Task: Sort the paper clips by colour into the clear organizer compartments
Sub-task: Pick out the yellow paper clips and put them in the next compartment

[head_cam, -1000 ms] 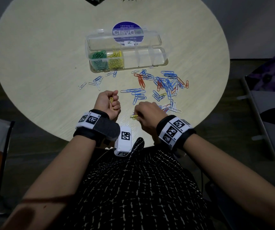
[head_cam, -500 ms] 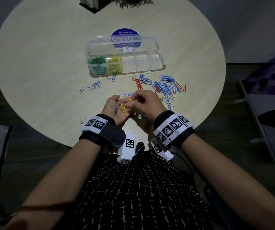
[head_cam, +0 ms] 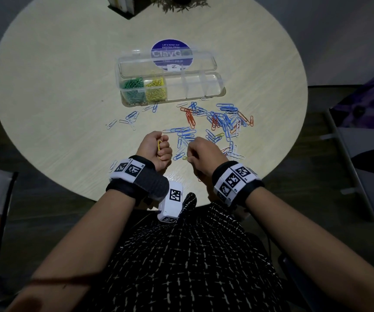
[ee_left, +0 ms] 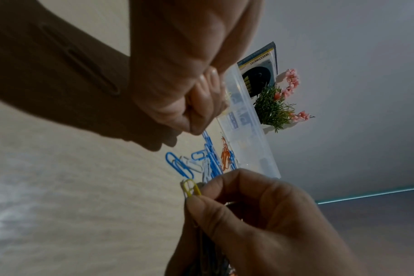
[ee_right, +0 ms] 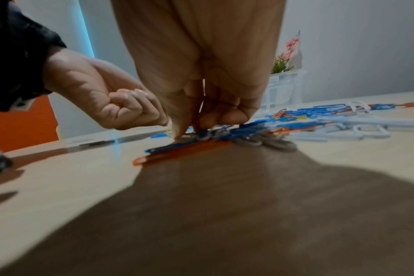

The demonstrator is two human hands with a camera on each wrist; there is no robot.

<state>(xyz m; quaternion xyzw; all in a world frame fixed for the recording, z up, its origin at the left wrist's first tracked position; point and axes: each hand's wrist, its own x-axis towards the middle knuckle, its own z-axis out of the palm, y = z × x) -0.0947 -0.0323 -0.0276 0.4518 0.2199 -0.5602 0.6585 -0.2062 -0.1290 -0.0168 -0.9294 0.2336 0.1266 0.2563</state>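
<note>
The clear organizer (head_cam: 213,92) lies open mid-table, with green clips (head_cam: 133,90) in its leftmost compartment and yellow clips (head_cam: 155,88) in the one beside it. Loose blue, orange and white clips (head_cam: 223,122) are scattered in front of it. My left hand (head_cam: 162,145) is a fist near the front edge and grips a yellow clip (head_cam: 159,146). My right hand (head_cam: 189,157) is just to its right, low over the table, and pinches another yellow clip (ee_left: 190,188) between thumb and forefinger. The right wrist view shows those fingertips (ee_right: 180,134) down among the clips.
A few blue and white clips (head_cam: 129,118) lie left of the main pile, and one (head_cam: 113,165) by my left wrist. A round blue sticker (head_cam: 171,54) shows under the organizer lid. A plant (ee_left: 275,106) and a book (ee_left: 258,74) stand at the table's far edge.
Half a second ago my hands met above the table with a yellow clip between them. They have since parted; my right hand has dropped back to the pile and pinched another yellow clip.
</note>
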